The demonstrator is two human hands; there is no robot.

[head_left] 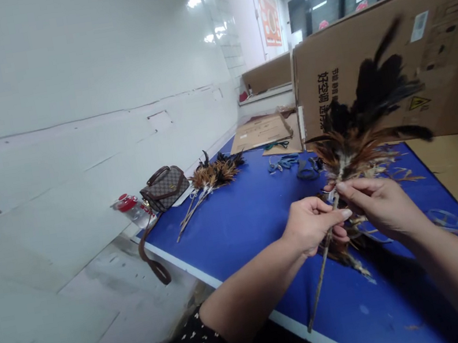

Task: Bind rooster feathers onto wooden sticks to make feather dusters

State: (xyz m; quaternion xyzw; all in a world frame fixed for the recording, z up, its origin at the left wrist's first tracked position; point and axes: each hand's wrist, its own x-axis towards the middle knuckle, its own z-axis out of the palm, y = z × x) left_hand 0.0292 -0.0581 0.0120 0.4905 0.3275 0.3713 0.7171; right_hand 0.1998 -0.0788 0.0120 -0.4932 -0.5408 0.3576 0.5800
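Observation:
A bunch of black and brown feathers (350, 133) on a thin stick (320, 285) is held up over the right part of the blue table. My left hand (314, 224) is closed round the stick below the feathers. Just above and to its right, my right hand (377, 202) pinches the base of the feathers where they meet the stick. Whitish binding shows at that joint, partly hidden by the fingers. Beneath the hands lie more loose feathers (350, 265) on the table.
Finished-looking feather bunches on sticks (218, 172) lie at the table's left, beside a checked handbag (165, 188) and a red-capped bottle (132, 206). Blue scissors or straps (284, 163) lie at the back. A big cardboard box (391, 68) stands behind; a pale ribbon (452, 219) lies right.

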